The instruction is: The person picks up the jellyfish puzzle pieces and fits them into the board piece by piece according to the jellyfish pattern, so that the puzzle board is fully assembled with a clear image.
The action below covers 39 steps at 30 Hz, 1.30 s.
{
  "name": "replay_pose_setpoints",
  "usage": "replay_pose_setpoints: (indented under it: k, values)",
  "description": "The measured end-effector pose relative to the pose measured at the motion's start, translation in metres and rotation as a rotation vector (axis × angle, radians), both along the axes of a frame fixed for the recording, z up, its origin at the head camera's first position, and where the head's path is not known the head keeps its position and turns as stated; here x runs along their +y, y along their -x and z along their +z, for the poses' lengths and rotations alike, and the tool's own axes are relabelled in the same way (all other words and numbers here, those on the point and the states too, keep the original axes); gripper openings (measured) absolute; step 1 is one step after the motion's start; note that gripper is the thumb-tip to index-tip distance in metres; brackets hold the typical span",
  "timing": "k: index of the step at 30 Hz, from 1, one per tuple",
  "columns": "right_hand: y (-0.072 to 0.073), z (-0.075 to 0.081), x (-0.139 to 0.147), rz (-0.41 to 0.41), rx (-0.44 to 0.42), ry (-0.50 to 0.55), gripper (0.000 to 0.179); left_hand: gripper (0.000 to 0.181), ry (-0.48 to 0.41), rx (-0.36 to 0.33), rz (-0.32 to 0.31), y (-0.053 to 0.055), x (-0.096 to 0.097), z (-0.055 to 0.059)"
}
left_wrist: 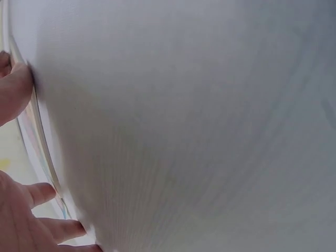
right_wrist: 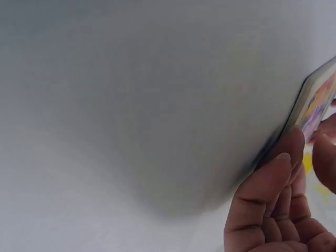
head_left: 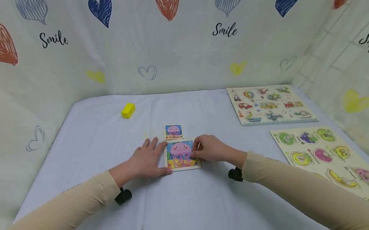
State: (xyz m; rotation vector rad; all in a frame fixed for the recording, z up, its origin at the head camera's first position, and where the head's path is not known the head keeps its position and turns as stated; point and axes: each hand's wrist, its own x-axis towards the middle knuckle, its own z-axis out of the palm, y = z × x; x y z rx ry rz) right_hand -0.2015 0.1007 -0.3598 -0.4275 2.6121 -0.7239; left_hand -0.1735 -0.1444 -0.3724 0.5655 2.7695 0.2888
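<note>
A square jellyfish puzzle in a pale frame lies flat on the white cloth, its pieces filling the picture. My left hand spreads along its left side, fingers straight, with thumb and index finger touching the frame. At the right edge, my right hand has its fingers curled against the frame and its thumb over the picture. The right wrist view shows those fingertips at the side of the puzzle. Just beyond the puzzle lies a smaller jellyfish picture card.
A yellow block stands at the back left. To the right lie a vehicle puzzle board and, nearer, a fruit puzzle board. A cloth printed with hearts hangs behind the table.
</note>
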Motion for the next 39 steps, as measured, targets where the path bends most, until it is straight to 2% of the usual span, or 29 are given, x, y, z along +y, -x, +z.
replay_pose_setpoints:
  k: [4, 7, 10, 13, 15, 19, 33, 39]
  values:
    - [0.003, 0.001, 0.005, 0.044, 0.056, 0.025, 0.023, 0.096, 0.002, -0.003, 0.008, 0.0, -0.002, 0.001]
    - [0.004, 0.0, 0.008, 0.099, 0.132, -0.002, 0.045, 0.096, 0.004, 0.005, 0.007, 0.0, -0.003, 0.003]
    - [0.005, -0.003, 0.01, 0.179, 0.174, -0.055, 0.075, 0.095, -0.004, 0.036, -0.023, -0.001, -0.003, 0.004]
    - [0.004, -0.005, 0.011, 0.247, 0.163, -0.081, 0.098, 0.095, -0.015, 0.071, -0.077, -0.002, -0.002, 0.005]
    - [0.002, -0.003, 0.01, 0.271, 0.14, -0.085, 0.105, 0.096, -0.008, 0.08, -0.106, -0.002, -0.001, 0.006]
    - [-0.002, 0.002, 0.007, 0.285, 0.12, -0.102, 0.106, 0.099, 0.021, 0.085, -0.123, -0.004, 0.001, 0.008]
    - [-0.012, 0.008, 0.002, 0.321, 0.117, -0.145, 0.104, 0.102, 0.045, 0.091, -0.118, -0.017, 0.003, 0.016]
    - [-0.013, 0.012, 0.002, 0.316, 0.126, -0.148, 0.102, 0.101, 0.06, 0.089, -0.112, -0.015, 0.005, 0.021]
